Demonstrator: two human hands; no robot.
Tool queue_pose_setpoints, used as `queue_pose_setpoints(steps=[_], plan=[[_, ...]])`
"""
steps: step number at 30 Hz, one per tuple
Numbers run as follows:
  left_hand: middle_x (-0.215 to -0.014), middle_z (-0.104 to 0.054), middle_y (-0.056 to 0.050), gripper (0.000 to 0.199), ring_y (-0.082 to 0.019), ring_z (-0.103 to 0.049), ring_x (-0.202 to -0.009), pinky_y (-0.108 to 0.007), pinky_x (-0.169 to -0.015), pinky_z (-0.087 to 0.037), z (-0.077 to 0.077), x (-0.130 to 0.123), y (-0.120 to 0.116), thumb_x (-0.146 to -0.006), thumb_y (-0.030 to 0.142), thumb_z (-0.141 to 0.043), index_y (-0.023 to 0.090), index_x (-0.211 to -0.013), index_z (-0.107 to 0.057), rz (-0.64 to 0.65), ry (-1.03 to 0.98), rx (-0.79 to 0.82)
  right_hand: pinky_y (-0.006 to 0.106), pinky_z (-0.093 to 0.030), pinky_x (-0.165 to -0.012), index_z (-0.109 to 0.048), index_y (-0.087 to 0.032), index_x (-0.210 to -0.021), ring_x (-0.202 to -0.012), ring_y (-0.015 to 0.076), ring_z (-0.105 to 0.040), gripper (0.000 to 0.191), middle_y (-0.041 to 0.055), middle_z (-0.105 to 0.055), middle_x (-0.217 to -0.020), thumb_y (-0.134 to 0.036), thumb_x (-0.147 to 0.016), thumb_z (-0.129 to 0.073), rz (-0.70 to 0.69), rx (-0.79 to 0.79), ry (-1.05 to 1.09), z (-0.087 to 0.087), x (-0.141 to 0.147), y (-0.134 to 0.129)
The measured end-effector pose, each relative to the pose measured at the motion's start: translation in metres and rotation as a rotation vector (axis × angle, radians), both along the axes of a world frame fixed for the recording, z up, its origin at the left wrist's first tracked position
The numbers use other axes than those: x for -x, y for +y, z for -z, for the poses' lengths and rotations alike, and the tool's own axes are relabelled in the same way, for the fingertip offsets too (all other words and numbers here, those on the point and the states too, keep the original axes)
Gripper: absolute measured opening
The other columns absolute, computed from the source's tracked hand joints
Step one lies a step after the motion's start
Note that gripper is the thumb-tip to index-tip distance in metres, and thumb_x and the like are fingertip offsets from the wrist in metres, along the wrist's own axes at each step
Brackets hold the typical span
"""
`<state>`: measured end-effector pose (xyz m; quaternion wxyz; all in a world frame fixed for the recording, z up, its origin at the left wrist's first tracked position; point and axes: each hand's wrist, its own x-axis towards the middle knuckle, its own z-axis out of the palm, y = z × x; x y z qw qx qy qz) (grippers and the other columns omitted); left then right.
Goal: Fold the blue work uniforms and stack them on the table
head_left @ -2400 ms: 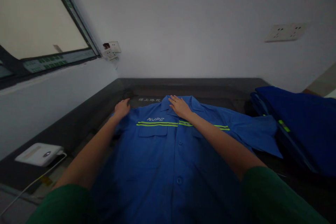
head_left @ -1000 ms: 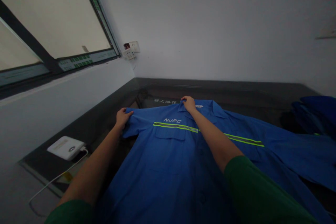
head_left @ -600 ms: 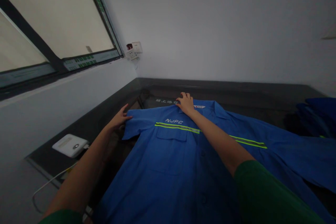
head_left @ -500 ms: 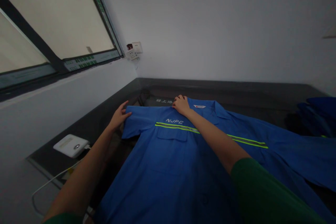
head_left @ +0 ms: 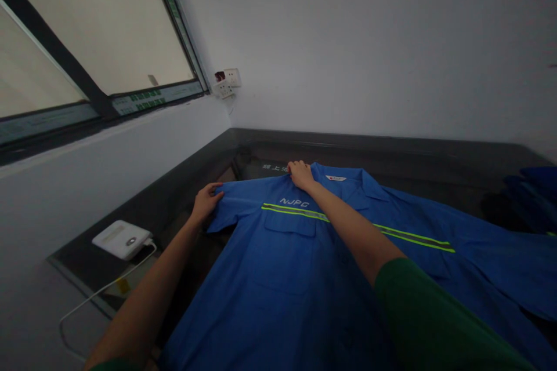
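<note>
Head: left hand [head_left: 206, 202] pinches blue shirt [head_left: 282, 261]

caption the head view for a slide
Left hand at a cuff and right hand at the shoulder of a blue shirt on a dark table

2 hands [head_left: 300, 175] | 1 blu shirt [head_left: 282, 266] — 1 wht dev [head_left: 117, 236] | 1 cable [head_left: 93, 296] | 2 outlets [head_left: 232, 76] | 1 clothes pile [head_left: 538, 186]
</note>
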<state>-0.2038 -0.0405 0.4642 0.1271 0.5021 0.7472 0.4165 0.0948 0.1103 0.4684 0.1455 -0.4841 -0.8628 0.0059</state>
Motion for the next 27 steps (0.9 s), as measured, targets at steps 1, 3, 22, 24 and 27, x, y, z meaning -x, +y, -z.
queue_pose_setpoints(steps=[1,3,22,24,27], plan=[[-0.103,-0.070,-0.009,0.029,-0.027,-0.065,-0.098,-0.039,-0.092,-0.049,0.001,-0.001,0.001,-0.073,0.019,-0.067,0.018,-0.102,-0.069,-0.019,0.028,0.013,0.039,-0.035,-0.093,-0.060,-0.018,-0.110,-0.115,0.0256,-0.049,0.026,0.0121,-0.062,-0.120,-0.015,-0.094,-0.040,-0.005,-0.017,-0.001,0.000,0.001,-0.003],[-0.101,-0.071,-0.008,0.025,-0.028,-0.065,-0.097,-0.040,-0.094,-0.048,0.003,0.000,0.002,-0.073,0.018,-0.066,0.020,-0.098,-0.071,-0.036,0.077,0.032,0.041,-0.033,-0.097,-0.061,-0.017,-0.112,-0.118,0.0261,-0.046,0.032,0.0142,-0.058,-0.125,-0.015,-0.096,-0.033,-0.018,-0.052,-0.003,0.001,0.002,-0.010],[-0.138,-0.049,-0.016,0.035,-0.038,-0.042,-0.127,-0.055,-0.103,-0.037,0.014,-0.013,0.002,-0.088,0.024,-0.045,0.019,-0.114,-0.069,0.007,0.713,0.141,0.054,-0.021,-0.112,-0.050,-0.019,-0.137,-0.132,0.0283,-0.041,0.044,0.0123,-0.043,-0.147,-0.033,-0.098,-0.036,-0.096,0.016,-0.004,0.020,0.022,-0.053],[-0.141,-0.048,-0.015,0.039,-0.033,-0.039,-0.132,-0.051,-0.109,-0.032,0.019,-0.014,0.006,-0.089,0.023,-0.043,0.018,-0.121,-0.064,0.099,0.696,0.128,0.056,-0.023,-0.111,-0.048,-0.022,-0.139,-0.133,0.0286,-0.040,0.045,0.0102,-0.044,-0.147,-0.036,-0.098,-0.034,-0.099,0.053,0.013,0.022,0.025,-0.055],[-0.144,-0.047,-0.015,0.045,-0.030,-0.036,-0.137,-0.049,-0.113,-0.027,0.030,-0.014,0.011,-0.092,0.026,-0.039,0.016,-0.134,-0.054,0.195,0.628,0.178,0.059,-0.019,-0.111,-0.041,-0.023,-0.144,-0.136,0.0283,-0.035,0.048,0.0093,-0.039,-0.150,-0.038,-0.099,-0.033,-0.085,0.087,0.034,0.024,0.027,-0.052]])
